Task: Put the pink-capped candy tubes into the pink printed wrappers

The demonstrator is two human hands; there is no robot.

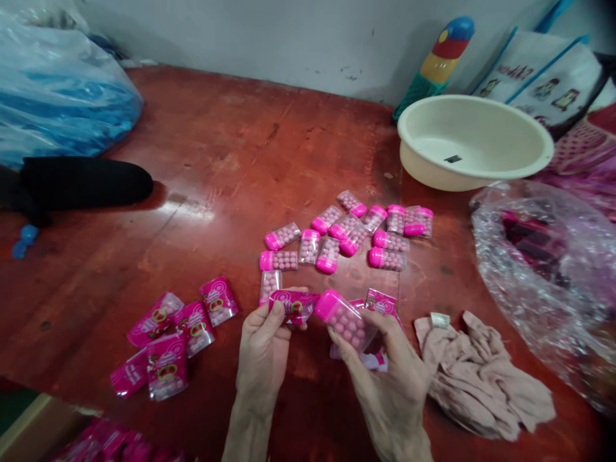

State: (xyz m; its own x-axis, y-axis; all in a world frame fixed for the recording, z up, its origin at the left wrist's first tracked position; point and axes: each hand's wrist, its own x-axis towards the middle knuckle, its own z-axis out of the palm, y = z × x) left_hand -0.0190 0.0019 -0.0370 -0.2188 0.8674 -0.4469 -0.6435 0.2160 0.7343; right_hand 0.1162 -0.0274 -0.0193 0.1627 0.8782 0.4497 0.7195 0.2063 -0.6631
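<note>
The person's left hand (264, 343) pinches a glossy magenta printed film sleeve (297, 307), thumb on top, other fingers behind and partly hidden; the right hand (397, 369) grasps a flat clear-plastic container with a rounded bright-pink cap (350, 326), full of small pale-pink balls, thumb along one side and fingers along the other, toward the end away from the cap. Both items are up over the red-brown wooden table (226, 147), w/ a loose cluster of like pink-capped containers (353, 239) beyond and some magenta-wrapped packs (167, 362) off to the left. The cap end faces the sleeve's right end, v. close; whether the two touch can't be told. The container is prob. light and fairly stiff, w/ a smooth, slick wall, so gripping the side edges near the base, as here, should be steadier than pressing the broad faces (the balls may roll about a bit & shift the balance). The hard plastic might crack if dropped, but prob. isn't fussy otherwise. The sleeve looks thin and floppy, likely easy to crease or tear, so a gentle thumb-and-finger pinch near one edge, w/o tugging, seems best.
</note>
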